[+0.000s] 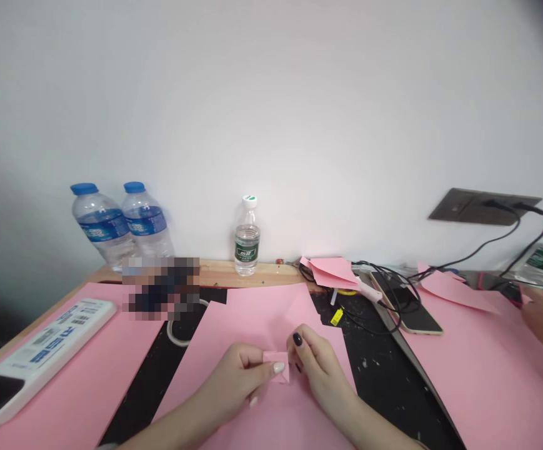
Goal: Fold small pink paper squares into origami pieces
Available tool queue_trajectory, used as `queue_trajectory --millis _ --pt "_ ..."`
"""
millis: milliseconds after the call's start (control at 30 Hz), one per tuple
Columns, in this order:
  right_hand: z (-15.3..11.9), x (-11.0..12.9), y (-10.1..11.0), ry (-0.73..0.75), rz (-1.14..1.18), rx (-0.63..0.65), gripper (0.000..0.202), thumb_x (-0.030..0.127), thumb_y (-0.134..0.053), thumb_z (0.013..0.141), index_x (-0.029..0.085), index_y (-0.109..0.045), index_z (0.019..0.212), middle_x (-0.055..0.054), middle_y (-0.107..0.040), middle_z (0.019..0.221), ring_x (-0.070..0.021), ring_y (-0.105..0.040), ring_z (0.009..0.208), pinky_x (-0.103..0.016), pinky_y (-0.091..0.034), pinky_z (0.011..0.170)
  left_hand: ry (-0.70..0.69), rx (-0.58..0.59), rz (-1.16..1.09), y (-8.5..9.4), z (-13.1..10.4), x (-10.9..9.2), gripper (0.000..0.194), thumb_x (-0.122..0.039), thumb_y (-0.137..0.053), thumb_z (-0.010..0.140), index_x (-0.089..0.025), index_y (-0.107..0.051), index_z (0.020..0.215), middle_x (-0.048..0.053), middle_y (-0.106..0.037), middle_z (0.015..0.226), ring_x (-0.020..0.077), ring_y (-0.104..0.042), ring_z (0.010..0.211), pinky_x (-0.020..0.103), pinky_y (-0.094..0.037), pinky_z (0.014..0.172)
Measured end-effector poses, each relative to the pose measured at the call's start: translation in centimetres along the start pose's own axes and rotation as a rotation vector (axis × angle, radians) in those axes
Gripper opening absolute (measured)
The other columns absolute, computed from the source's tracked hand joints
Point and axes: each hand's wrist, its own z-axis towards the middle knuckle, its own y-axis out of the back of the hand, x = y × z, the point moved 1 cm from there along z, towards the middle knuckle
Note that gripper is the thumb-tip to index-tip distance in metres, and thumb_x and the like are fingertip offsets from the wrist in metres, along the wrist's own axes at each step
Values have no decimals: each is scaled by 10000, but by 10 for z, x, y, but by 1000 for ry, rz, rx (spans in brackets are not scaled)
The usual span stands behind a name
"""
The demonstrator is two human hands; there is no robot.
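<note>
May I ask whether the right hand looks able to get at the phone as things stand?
Probably yes: the near end of the phone looks uncovered, though black cables lie across its far part.

"How are your arms lying?"
"Both bare and angled inward: my left forearm [172,420] slants up to the right, my right forearm [383,428] up to the left."
"And the hands?"
"Close together in front of me. My left hand [238,378] pinches, thumb [267,372] over bent fingers [252,356], its nails pale."
"The other one?"
"My right hand [320,362] is curled, fingertips turned toward the left, with two dark nails [297,339] showing. Its lower fingers are hidden from me."
</note>
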Motion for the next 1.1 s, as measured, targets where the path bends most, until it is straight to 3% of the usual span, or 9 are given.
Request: queue_trajectory --millis 67,133,300,467,667,767,900,1100 --pt "0 2 -4 7 101 26 221 357 -473 899 177 -531 785 -4 -528 706 -132 -478 610 -248 -384 565 -4 -22 -13 -2 1 0 446 -502 -620 702 -142 -541 451 -52 -405 341 59 -303 354 217 -201 412" --pt "0 3 -8 -21 210 25 174 333 -574 844 178 -551 768 -42 -593 825 -153 -544 704 -261 -426 620 -2 -19 -56 -4 3 2 437 -503 -634 690 -136 -558 464 -30 -472 363 66 -348 350 212 -235 407" --pt "0 2 -14 -144 415 -67 220 319 -706 733 171 -574 638 -56 -647 825 -179 -608 763 -286 -470 685 32 -5 -161 -8 3 5 367 -473 -671 668 -111 -645 611 54 -653 507 150 -580 457 242 -420 466" --pt "2 1 -13 -216 477 -87 223 310 -763 669 160 -609 612 -77 -686 841 -197 -639 790 -305 -484 716 40 30 -144 -9 1 4 370 -469 -665 691 -100 -697 714 83 -709 597 177 -650 548 271 -492 541" --pt "-3 3 -12 -128 246 -144 243 301 -679 765 178 -580 581 -117 -694 971 -250 -627 968 -358 -476 828 55 21 -134 -10 0 3 366 -454 -642 717 -95 -711 709 94 -714 601 192 -666 575 281 -505 559" --pt "-5 4 -10 29 2 -137 176 250 -573 849 187 -647 702 -121 -672 1070 -250 -587 1053 -379 -450 895 46 5 -142 -10 -1 2 368 -454 -634 726 -94 -712 735 106 -727 662 205 -679 624 278 -503 566" --pt "-7 6 -5 215 -245 -31 300 210 -377 940 201 -669 874 -114 -643 1147 -232 -528 1136 -388 -423 946 54 -41 -181 -7 -2 -1 405 -492 -612 748 -99 -707 780 89 -723 662 186 -673 624 274 -502 595" --pt "-8 9 2 357 -410 83 319 213 -370 931 188 -582 1168 -114 -445 1402 -239 -410 1262 -403 -369 1014 41 -42 -269 -6 -1 -1 353 -466 -665 733 -117 -698 777 57 -713 676 158 -657 649 256 -495 634"
